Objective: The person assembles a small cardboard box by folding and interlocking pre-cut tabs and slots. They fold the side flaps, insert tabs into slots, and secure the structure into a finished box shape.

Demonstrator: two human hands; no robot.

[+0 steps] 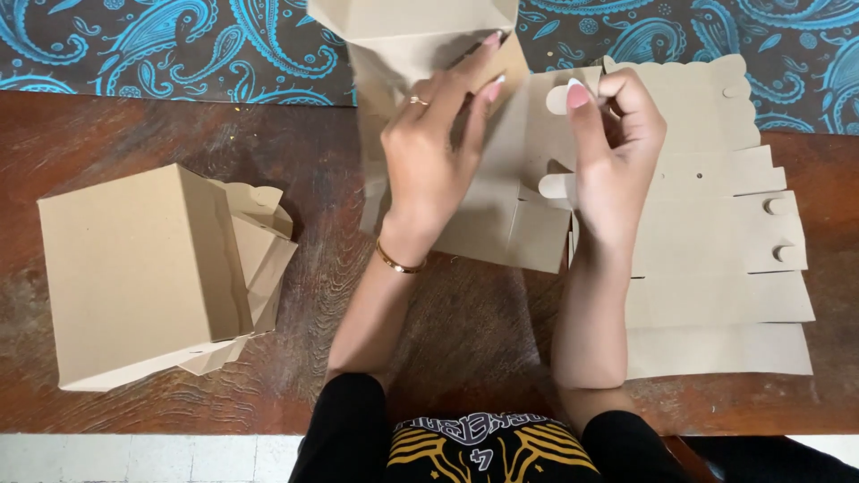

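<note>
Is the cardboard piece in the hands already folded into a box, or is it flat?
Partly folded: the cardboard piece has raised panels at the top, but its lower flaps lie flat on the table.

Tan cardboard (501, 224) and a tan box (134, 277) lie on a reddish-brown table (268, 152). The cloth (179, 45) is dark with turquoise paisley. Sleeves (349, 438) are black.
</note>
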